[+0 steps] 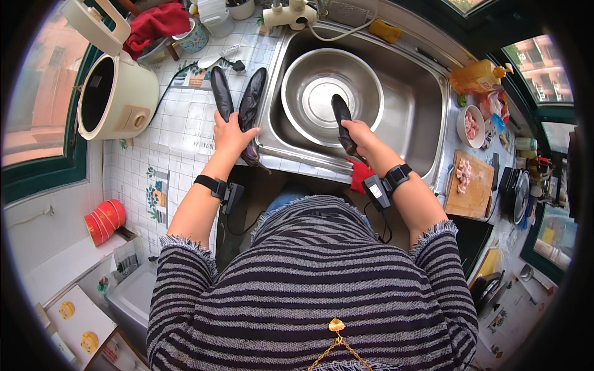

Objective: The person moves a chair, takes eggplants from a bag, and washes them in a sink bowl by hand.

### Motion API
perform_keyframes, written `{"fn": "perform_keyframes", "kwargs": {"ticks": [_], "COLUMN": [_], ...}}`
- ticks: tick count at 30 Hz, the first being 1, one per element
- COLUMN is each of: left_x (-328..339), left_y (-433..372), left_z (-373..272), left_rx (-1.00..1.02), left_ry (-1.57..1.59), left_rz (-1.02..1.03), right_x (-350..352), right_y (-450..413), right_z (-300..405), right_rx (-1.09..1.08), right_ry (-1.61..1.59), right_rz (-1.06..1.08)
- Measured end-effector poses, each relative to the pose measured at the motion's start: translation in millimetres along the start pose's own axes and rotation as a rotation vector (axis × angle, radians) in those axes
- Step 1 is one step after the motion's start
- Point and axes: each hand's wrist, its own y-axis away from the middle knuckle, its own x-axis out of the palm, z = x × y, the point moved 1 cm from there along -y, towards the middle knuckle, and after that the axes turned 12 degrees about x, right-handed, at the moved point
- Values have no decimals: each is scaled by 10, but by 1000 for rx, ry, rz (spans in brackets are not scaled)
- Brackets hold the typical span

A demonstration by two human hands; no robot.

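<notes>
My left hand lies over two dark eggplants at the counter's edge, left of the sink. Its fingers cover the lower end of the left eggplant, and the thumb crosses the wrinkled right eggplant. That second one's stem end pokes out below my hand. In my right hand is a third eggplant, gripped near its stem end and slanting over the near rim of a steel basin. The basin sits inside the stainless steel sink; no water is plain in it.
An open rice cooker stands at left, its cord beside a white spoon. At right are a bowl of raw meat, a cutting board with meat pieces and a detergent bottle. A faucet is behind the sink.
</notes>
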Motion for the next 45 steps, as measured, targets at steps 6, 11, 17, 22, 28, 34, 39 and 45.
{"fn": "perform_keyframes", "kwargs": {"ticks": [6,11,17,22,28,34,39,45], "left_x": [-144,-433,-393,-291,-14,111,-39,-169], "left_y": [128,372,339,253,164,142,192,322], "left_z": [-68,-405,-963,-1022,-1209,-1284,-1333,-1153], "left_rx": [50,265,-43,-355,-479,-438,-306,-352], "left_ry": [182,423,1285,1571,1914,2052,2234,2348], "left_rz": [-132,-118,369,480,510,426,465,345], "right_x": [40,-34,-9,209,498,295,8,-521], "right_y": [-176,-317,-369,-12,585,567,548,-415], "right_z": [64,-47,-49,-73,-141,-113,-49,-145], "right_rx": [82,4,-66,-31,-74,-425,-517,-324], "right_ry": [27,-35,-80,-201,-220,556,570,424], "right_rz": [-23,-42,-21,244,452,153,93,-644]}}
